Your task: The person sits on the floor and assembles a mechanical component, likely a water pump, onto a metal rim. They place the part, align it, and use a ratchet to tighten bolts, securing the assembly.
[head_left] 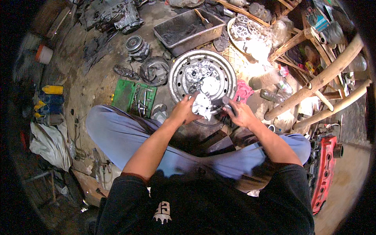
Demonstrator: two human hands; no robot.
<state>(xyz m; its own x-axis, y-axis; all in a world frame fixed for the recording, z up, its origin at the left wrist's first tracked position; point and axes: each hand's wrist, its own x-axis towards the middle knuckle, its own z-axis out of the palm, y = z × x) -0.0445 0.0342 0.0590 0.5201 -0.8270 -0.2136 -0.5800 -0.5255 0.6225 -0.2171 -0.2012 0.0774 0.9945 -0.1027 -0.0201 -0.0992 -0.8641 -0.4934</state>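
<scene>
A pale cast-metal housing [202, 105], round and lobed, sits between both hands just above the person's crossed legs, at the six o'clock edge of a steel wheel rim [178, 80] lying flat on the floor. The left hand [183, 111] wraps it from the nine o'clock side, fingers [190, 101] curled around its rim and clamped on the metal. The right hand [241, 114] comes in from three o'clock with fingers closed around a short dark tool or shaft [224, 103] that meets the housing's side; what exactly that piece is cannot be made out.

The housing looks stiff and fairly heavy for its bulk, probably greasy and so slippery; its outer lobes and rim offer the surest hold, not the machined face.

Inside the rim, at twelve o'clock from the hands, lie more silvery discs and plates [203, 76]. At nine o'clock a green socket-set case [124, 95] lies open on the floor. Further out, at eleven o'clock, stand a pulley [136, 46] and a dark clutch part [155, 70]; at twelve, a grey metal tray [188, 29]. A red engine cover [326, 172] lies at four o'clock, and wooden poles [325, 78] cross at two.
</scene>
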